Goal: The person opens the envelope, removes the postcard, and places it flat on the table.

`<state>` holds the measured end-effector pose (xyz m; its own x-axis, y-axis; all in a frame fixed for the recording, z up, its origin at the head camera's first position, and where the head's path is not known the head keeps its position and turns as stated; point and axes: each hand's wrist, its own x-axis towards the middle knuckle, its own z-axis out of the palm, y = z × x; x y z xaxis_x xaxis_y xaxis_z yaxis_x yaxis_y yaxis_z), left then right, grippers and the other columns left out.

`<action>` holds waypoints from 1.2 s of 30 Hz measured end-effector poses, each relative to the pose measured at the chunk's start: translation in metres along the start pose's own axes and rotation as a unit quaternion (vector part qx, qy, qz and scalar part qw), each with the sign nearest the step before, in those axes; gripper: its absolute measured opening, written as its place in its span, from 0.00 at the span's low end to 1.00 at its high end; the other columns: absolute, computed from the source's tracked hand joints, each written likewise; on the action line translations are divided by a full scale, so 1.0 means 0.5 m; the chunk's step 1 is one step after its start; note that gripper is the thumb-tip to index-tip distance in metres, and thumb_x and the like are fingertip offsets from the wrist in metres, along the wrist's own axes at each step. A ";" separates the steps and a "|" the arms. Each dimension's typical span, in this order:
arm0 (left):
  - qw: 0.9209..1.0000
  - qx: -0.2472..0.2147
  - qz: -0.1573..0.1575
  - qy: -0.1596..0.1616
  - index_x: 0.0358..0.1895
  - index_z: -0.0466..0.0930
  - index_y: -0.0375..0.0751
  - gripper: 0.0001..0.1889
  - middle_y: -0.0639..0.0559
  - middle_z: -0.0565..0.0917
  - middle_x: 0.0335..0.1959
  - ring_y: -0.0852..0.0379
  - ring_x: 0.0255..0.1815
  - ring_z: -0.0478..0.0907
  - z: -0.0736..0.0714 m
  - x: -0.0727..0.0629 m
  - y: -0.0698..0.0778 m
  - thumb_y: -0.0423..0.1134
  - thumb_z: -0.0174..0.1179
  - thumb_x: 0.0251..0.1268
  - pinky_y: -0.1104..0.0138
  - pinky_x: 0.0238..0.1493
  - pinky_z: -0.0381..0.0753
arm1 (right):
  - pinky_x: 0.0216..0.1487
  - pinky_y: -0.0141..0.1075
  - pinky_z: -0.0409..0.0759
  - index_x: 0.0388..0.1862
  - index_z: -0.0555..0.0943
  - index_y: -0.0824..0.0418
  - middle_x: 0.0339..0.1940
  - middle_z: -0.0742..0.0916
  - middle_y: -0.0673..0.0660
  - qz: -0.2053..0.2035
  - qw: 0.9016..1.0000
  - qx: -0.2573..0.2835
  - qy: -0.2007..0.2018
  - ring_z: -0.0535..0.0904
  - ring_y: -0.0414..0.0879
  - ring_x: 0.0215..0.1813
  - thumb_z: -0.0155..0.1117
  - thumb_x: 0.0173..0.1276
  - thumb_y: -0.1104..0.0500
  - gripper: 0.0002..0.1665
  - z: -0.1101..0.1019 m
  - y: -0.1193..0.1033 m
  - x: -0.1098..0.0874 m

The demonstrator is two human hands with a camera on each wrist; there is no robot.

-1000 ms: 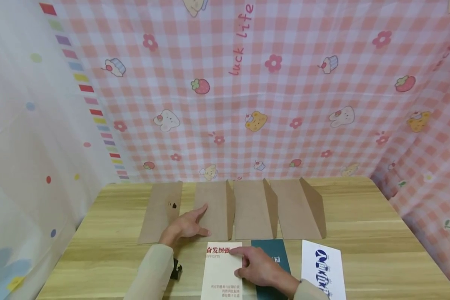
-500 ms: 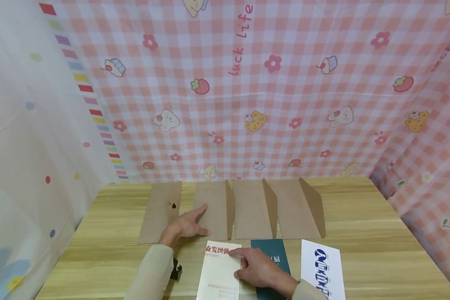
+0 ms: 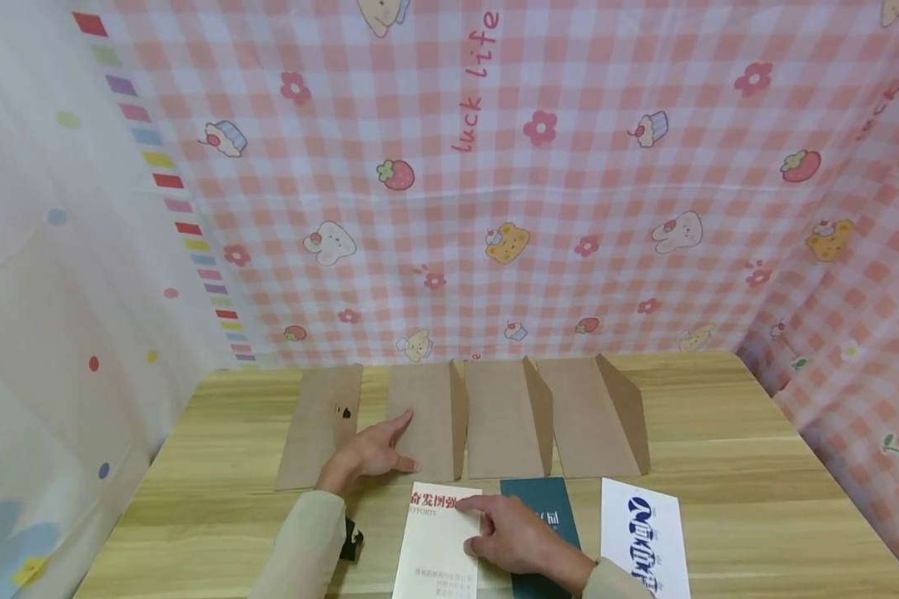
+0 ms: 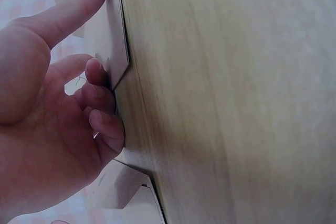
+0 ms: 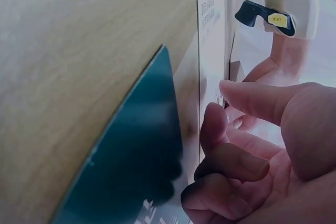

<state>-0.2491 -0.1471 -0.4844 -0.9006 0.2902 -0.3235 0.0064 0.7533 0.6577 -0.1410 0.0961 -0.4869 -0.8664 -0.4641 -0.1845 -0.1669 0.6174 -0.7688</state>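
In the head view my left hand [image 3: 373, 449] touches a kraft-paper envelope [image 3: 429, 408], second from the left, with index finger and thumb spread on it. The left wrist view shows the other fingers of that hand loosely bent by the envelope's edge. My right hand [image 3: 513, 532] rests its index fingertip on the upper right of a cream card [image 3: 438, 541] with red characters. Its thumb touches the card's right side and the remaining fingers curl under, holding nothing. Partly beneath this hand lies a dark teal card [image 3: 545, 499]; a white card [image 3: 644, 524] with blue lettering is farther right.
Two more envelopes with raised flaps, the third [image 3: 497, 416] and fourth [image 3: 588, 416], continue the row to the right. A leftmost envelope [image 3: 318, 416] carries a small black mark. Behind the wooden table [image 3: 734, 466] hangs a pink checked cloth [image 3: 569, 191].
The cream card has turned slightly, its near end shifting left under my right hand. My left hand has stayed in place on the envelope.
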 end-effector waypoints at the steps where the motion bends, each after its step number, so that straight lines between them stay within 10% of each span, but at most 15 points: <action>1: 1.000 0.000 0.001 0.000 0.79 0.54 0.45 0.50 0.36 0.58 0.77 0.37 0.78 0.53 0.000 0.000 0.000 0.42 0.74 0.54 0.46 0.76 0.53 | 0.19 0.30 0.60 0.60 0.82 0.58 0.16 0.74 0.45 -0.002 1.000 -0.002 0.002 0.67 0.37 0.18 0.71 0.60 0.62 0.26 -0.001 -0.001 0.000; 32: 0.999 -0.002 0.030 0.033 0.77 0.57 0.40 0.48 0.31 0.67 0.71 0.37 0.72 0.64 0.009 -0.011 -0.007 0.41 0.74 0.55 0.47 0.72 0.62 | 0.22 0.31 0.68 0.54 0.83 0.65 0.19 0.78 0.47 -0.052 0.998 0.008 0.033 0.71 0.38 0.20 0.66 0.68 0.60 0.17 -0.056 -0.036 0.039; 36: 0.999 0.003 0.038 0.039 0.77 0.57 0.38 0.47 0.35 0.82 0.44 0.48 0.42 0.80 0.008 -0.014 -0.007 0.41 0.74 0.55 0.57 0.48 0.79 | 0.22 0.31 0.68 0.54 0.83 0.66 0.20 0.78 0.48 -0.053 0.998 0.015 0.037 0.70 0.39 0.21 0.65 0.69 0.60 0.17 -0.060 -0.040 0.051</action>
<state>-0.2409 -0.1495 -0.4872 -0.9289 0.2988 -0.2188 0.0775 0.7345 0.6742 -0.1742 0.0911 -0.4579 -0.8774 -0.4764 -0.0561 -0.2458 0.5470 -0.8002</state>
